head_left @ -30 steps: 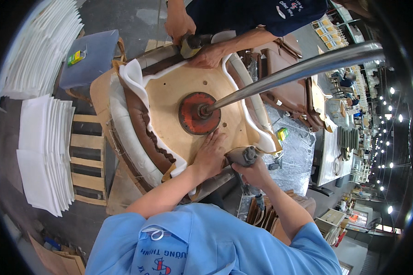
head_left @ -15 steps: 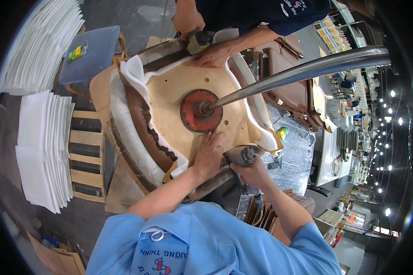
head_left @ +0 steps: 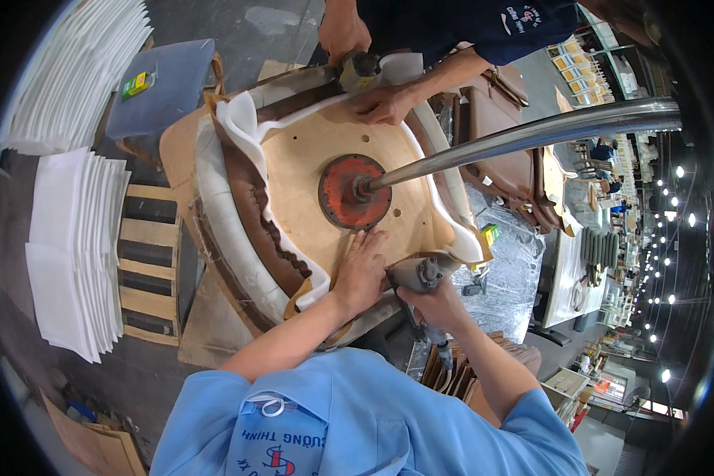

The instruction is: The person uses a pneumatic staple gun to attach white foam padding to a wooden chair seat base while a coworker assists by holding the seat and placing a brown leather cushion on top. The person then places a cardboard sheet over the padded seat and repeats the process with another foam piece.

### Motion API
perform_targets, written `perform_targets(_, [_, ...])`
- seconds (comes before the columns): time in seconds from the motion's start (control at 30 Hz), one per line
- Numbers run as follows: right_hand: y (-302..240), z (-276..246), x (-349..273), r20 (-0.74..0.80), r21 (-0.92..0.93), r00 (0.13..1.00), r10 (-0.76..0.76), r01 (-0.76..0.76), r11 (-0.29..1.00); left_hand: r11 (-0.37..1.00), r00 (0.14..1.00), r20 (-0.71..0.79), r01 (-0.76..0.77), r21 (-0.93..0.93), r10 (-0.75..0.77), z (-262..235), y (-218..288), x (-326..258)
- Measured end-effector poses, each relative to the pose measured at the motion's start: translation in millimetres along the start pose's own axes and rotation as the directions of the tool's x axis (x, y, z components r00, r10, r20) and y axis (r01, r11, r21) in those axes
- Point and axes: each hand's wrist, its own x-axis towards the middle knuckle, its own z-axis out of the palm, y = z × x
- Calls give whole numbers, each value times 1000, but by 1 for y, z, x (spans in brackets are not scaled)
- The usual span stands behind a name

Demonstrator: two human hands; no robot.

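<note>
Head view: left hand (head_left: pixel 362 272) flat on plywood seat base (head_left: pixel 309 170); yellow-green box (head_left: pixel 138 83) on grey bin (head_left: pixel 160 83)

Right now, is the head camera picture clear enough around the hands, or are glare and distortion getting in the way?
Head view: sharp and evenly lit around the left hand on the tan wooden seat board and the right hand gripping the grey power tool; bright highlight along the shiny steel pole; strong fisheye bending and black corners; ceiling lamps flare at right.

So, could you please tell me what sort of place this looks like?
Probably a furniture upholstery workshop: a round plywood seat base edged with white foam and brown leather, a grey hand-held stapler in the right hand, and stacked white foam sheets.
</note>
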Motion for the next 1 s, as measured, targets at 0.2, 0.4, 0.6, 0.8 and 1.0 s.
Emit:
perform_targets(0.2, [3,0,1,-32,-64,999,1,-3,998,1000,999,30,-17,-6,17,-11,-4,-3])
perform_targets(0.4, [3,8,-7,-31,17,999,8,-7,1000,1000,1000,-4,-23,-13,23,-8,-6,-3])
perform_targets(0.6, [-6,16,-4,-36,-76,999,16,-19,997,998,998,-11,-69,-8,69,-16,-8,-3])
perform_targets(0.8, [5,13,-11,-12,96,1000,9,-8,995,911,972,22,227,-344,-234,-91,15,-33])
perform_targets(1.0, [-5,25,-11,19,-12,1000,8,-7,1000,832,966,59,249,-496,-253,-151,61,-107])
